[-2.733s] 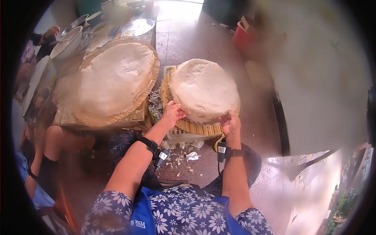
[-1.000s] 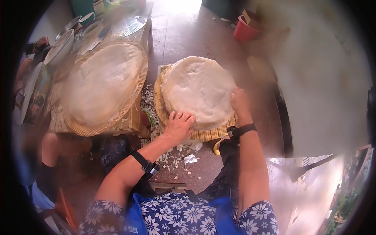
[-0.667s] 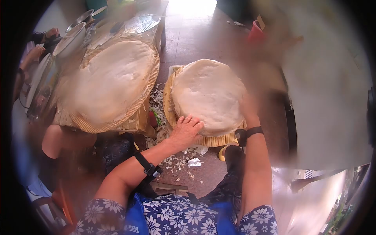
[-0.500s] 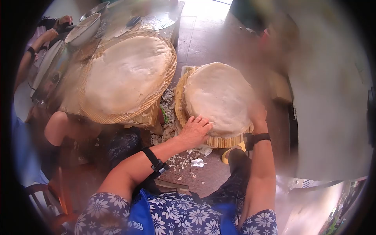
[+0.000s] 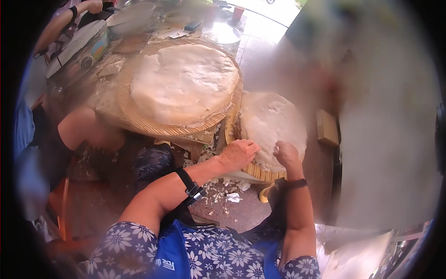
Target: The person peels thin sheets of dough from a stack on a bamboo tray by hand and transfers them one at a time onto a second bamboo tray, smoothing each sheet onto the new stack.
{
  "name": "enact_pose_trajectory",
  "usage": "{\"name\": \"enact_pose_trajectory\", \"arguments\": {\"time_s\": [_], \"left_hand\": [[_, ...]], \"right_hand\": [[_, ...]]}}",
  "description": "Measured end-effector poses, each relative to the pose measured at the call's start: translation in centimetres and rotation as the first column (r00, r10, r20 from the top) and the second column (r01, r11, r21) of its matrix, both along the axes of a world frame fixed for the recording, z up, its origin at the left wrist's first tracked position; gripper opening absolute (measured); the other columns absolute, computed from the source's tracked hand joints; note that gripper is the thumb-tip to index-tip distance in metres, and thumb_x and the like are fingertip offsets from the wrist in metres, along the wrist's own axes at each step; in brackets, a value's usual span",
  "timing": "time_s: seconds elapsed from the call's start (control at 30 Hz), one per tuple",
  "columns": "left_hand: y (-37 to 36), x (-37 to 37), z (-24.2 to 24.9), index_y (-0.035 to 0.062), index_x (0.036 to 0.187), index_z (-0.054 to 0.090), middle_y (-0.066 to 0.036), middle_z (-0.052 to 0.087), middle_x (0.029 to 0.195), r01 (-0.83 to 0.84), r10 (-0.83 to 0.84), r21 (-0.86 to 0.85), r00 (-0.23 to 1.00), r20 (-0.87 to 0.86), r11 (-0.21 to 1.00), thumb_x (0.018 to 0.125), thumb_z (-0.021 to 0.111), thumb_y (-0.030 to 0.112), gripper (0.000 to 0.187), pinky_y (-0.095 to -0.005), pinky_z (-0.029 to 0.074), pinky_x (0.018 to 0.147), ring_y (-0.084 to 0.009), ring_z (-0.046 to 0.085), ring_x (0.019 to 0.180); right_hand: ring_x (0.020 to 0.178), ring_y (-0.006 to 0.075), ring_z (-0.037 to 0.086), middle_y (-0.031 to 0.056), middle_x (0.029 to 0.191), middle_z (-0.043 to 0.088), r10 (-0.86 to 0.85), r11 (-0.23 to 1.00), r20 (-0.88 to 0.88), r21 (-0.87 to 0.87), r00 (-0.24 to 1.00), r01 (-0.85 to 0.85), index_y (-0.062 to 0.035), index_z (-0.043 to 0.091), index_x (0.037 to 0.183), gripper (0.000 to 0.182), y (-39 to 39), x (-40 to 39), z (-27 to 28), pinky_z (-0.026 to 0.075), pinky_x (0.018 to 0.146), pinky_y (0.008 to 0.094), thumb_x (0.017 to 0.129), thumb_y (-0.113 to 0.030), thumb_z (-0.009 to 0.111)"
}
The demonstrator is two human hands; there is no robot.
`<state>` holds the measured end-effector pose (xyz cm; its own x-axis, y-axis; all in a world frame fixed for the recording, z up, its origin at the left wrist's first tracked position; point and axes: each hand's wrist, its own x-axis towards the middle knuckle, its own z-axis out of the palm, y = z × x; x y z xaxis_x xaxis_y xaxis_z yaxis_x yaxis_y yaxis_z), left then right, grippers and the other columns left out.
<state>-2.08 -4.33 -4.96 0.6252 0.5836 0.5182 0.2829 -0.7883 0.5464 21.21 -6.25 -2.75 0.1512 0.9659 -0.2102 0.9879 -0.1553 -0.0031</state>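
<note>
2 hands (image 5: 239,154) at 1 slab (image 5: 265,120) (of 2), 2 mats (image 5: 262,173)

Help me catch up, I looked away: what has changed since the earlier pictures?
The right hand has moved from the right edge of the smaller pale slab toward the left hand. Both slabs sit further right in view, the camera having turned. The left hand is still at the smaller one's near edge; the larger slab still lies on its round mat.

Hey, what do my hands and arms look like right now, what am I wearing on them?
Both the left hand and right hand are bare. Short navy sleeves with white flowers; a black strap with a small device on the left forearm, a dark wristband on the right.
</note>
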Motion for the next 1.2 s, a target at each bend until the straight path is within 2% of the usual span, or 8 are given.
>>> {"name": "enact_pose_trajectory", "arguments": {"time_s": [0.13,0.3,0.4,0.57,0.8,1.0,1.13,1.2], "left_hand": [[0.1,-2.0,2.1,0.0074,0.096,0.059,-0.010,0.062,0.089,-0.060,0.057,0.010,0.984,0.170,0.998,0.078,0.060,0.005,0.019,-0.0368,0.052,0.072,-0.0282,0.063,0.083],[0.6,-4.4,4.2,0.0082,0.096,0.061,-0.011,0.063,0.092,-0.173,0.144,0.051,0.926,0.349,0.984,0.076,0.060,0.000,0.022,-0.0363,0.053,0.070,-0.0296,0.064,0.082],[1.2,-5.8,5.0,0.0080,0.098,0.061,-0.011,0.063,0.092,-0.246,0.194,0.065,0.879,0.436,0.967,0.077,0.059,-0.002,0.023,-0.0360,0.052,0.070,-0.0298,0.064,0.083],[3.5,-9.2,6.7,0.0063,0.100,0.060,-0.013,0.062,0.091,-0.381,0.329,-0.010,0.783,0.527,0.924,0.079,0.057,-0.004,0.024,-0.0347,0.051,0.070,-0.0294,0.063,0.082],[6.6,-14.4,7.4,0.0074,0.112,0.057,-0.009,0.060,0.110,-0.445,0.665,-0.495,0.468,0.582,0.747,0.080,0.057,-0.001,0.033,-0.0327,0.048,0.081,-0.0221,0.058,0.095],[8.0,-17.4,6.8,0.0035,0.116,0.055,-0.005,0.056,0.114,-0.155,0.697,-0.680,0.171,0.696,0.717,0.083,0.054,0.000,0.034,-0.0287,0.044,0.085,-0.0150,0.052,0.092],[7.6,-17.0,6.7,0.0036,0.112,0.057,-0.006,0.058,0.109,-0.248,0.677,-0.630,0.265,0.687,0.736,0.083,0.054,0.002,0.030,-0.0260,0.045,0.082,-0.0127,0.053,0.090],[7.1,-16.3,7.3,0.0035,0.111,0.058,-0.006,0.060,0.103,-0.119,0.588,-0.591,0.374,0.718,0.798,0.083,0.055,0.004,0.028,-0.0260,0.048,0.078,-0.0126,0.056,0.086]], "right_hand": [[0.081,0.0238,0.064,0.0128,0.084,0.066,0.054,0.964,-0.362,0.262,0.931,0.046,-0.0068,0.063,0.106,0.030,1.6,-2.9,2.5,0.050,0.071,0.0347,0.079,-0.019,0.063],[0.073,0.0114,0.061,0.0036,0.085,0.064,0.054,0.976,-0.928,0.128,0.369,0.179,-0.0023,0.062,0.109,0.029,5.3,-10.7,8.6,0.050,0.062,0.0264,0.085,-0.018,0.058],[0.072,0.0114,0.061,0.0026,0.088,0.063,0.044,0.983,-0.975,0.081,0.220,0.162,-0.0007,0.060,0.110,0.030,7.3,-13.8,9.6,0.050,0.059,0.0238,0.087,-0.019,0.057],[0.064,0.0127,0.062,0.0055,0.085,0.062,0.017,0.981,-0.988,0.046,0.154,0.188,0.0031,0.057,0.112,0.032,10.0,-15.8,8.6,0.048,0.051,0.0231,0.086,-0.015,0.057],[0.058,0.0097,0.060,0.0043,0.080,0.062,-0.086,0.963,-0.995,-0.068,0.058,0.262,0.0023,0.058,0.110,0.030,11.5,-16.1,8.4,0.046,0.044,0.0214,0.084,-0.012,0.060],[0.053,0.0080,0.056,-0.0004,0.070,0.057,-0.117,0.931,-0.971,-0.180,-0.207,0.317,-0.0037,0.059,0.095,0.018,12.4,-16.9,8.4,0.043,0.044,0.0218,0.085,-0.019,0.063],[0.052,0.0090,0.054,-0.0004,0.069,0.056,-0.195,0.930,-0.955,-0.252,-0.223,0.266,-0.0070,0.057,0.088,0.015,13.0,-17.7,7.8,0.042,0.044,0.0230,0.085,-0.020,0.063],[0.052,0.0095,0.053,0.0004,0.069,0.056,-0.087,0.939,-0.996,-0.092,-0.028,0.331,-0.0068,0.057,0.089,0.014,13.0,-18.9,8.3,0.041,0.043,0.0233,0.085,-0.019,0.062]]}}
